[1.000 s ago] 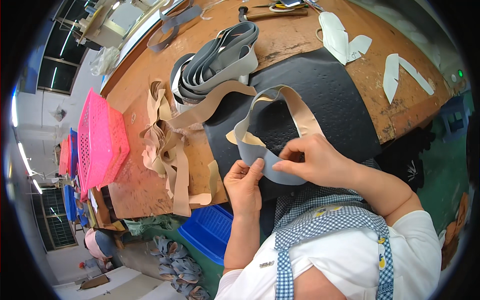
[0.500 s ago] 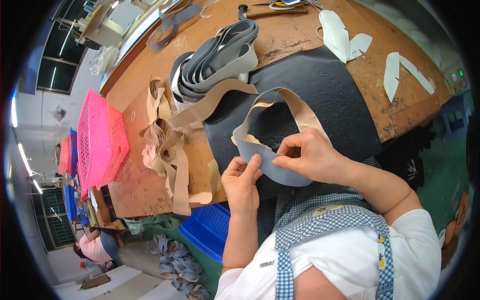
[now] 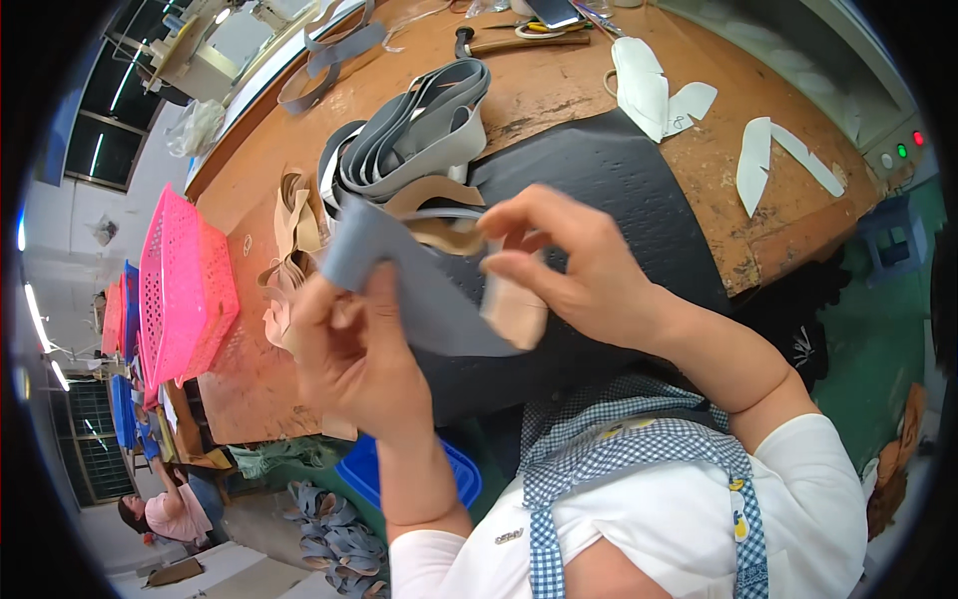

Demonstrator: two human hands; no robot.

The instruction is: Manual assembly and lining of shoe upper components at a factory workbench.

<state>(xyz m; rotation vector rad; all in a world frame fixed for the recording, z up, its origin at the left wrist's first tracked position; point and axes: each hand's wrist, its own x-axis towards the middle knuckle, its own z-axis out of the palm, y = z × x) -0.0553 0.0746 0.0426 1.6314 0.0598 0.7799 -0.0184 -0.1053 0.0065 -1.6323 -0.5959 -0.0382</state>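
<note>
My left hand point(image 3: 364, 349) grips a strap loop point(image 3: 434, 290) made of a wide band, grey-blue outside and tan inside. Its thumb presses on the grey face, and the raised loop is blurred. At the loop's right side, my right hand point(image 3: 589, 270) has its thumb and index finger apart, with blurred tips. Whether those tips touch the band is unclear. Under both hands lies a black mat point(image 3: 619, 200) on the wooden table. A pile of tan strips point(image 3: 295, 225) sits left of the mat, partly hidden by my left hand.
Coiled grey bands point(image 3: 419, 130) lie beyond the mat. Farther back are a hammer point(image 3: 529, 43) and white pattern pieces point(image 3: 639, 85). A pink basket point(image 3: 185, 290) stands at the left. Below the table edge is a blue basket point(image 3: 454, 474); another person point(image 3: 175, 509) sits at lower left.
My left hand has moved left and up, lifting and tilting the loop with it. The right hand has shifted slightly up and left, its pinch loosened. The whole view has shifted a little.
</note>
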